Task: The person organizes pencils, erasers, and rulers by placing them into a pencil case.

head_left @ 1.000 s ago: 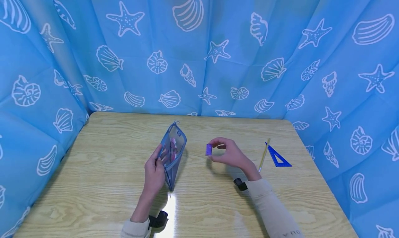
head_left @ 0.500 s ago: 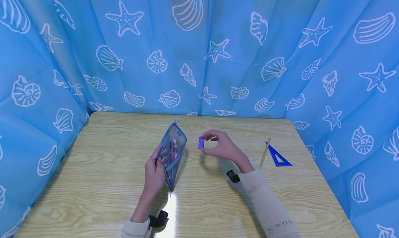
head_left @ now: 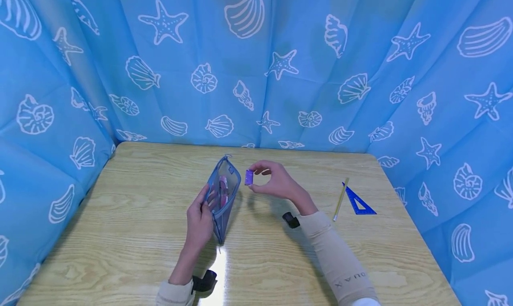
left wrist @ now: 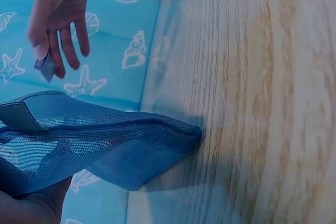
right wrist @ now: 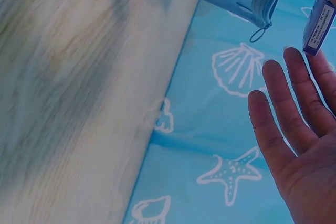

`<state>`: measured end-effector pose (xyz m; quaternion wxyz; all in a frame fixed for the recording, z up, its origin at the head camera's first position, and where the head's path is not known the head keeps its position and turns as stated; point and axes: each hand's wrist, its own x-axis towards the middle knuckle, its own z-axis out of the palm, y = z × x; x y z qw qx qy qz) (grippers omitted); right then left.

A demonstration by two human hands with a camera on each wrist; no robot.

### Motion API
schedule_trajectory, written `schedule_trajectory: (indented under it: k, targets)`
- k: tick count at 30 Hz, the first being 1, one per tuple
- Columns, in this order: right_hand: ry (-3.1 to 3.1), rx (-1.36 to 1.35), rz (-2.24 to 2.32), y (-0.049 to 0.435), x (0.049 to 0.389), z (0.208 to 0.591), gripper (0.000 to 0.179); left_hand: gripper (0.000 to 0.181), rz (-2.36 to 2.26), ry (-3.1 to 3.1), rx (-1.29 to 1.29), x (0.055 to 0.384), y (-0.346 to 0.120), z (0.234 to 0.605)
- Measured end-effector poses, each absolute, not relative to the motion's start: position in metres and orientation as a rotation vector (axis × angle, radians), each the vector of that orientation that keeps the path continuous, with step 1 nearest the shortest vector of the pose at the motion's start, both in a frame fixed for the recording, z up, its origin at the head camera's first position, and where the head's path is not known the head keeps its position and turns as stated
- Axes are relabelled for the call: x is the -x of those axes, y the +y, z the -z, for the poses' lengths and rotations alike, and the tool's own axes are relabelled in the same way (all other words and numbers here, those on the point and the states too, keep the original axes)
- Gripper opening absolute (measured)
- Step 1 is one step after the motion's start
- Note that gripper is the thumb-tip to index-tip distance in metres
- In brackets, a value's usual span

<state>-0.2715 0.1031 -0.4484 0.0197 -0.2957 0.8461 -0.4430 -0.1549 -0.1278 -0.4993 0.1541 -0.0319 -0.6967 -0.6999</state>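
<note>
My left hand grips the near left side of a blue-grey mesh zipper pouch, its mouth spread wide. Pink items show inside through the opening. Between thumb and index finger, my right hand pinches a small purple box, held above the table just right of the pouch mouth. In the right wrist view a white printed label is visible on the box, with the other fingers extended. The left wrist view has the pouch between my left hand and the box.
A yellow pencil lies on the wooden table to the right, beside a blue set square. Blue curtains printed with shells and starfish hang behind the table and along both sides.
My right hand has moved left and slightly away from me with the purple box, nearer the pouch mouth. My left hand and the pouch have stayed in place.
</note>
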Motion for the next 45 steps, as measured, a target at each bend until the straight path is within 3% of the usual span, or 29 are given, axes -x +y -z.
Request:
schedule_trajectory:
  k: [24, 45]
  targets:
    - [2.707, 1.089, 1.119, 0.063, 0.278, 0.431, 0.047, 0.052, 2.015, -2.006, 0.072, 0.154, -0.128, 0.500]
    - [2.739, 1.154, 0.853, 0.034, 0.277, 0.425, 0.043, 0.052, 2.025, -2.011, 0.077, 0.155, -0.129, 0.501]
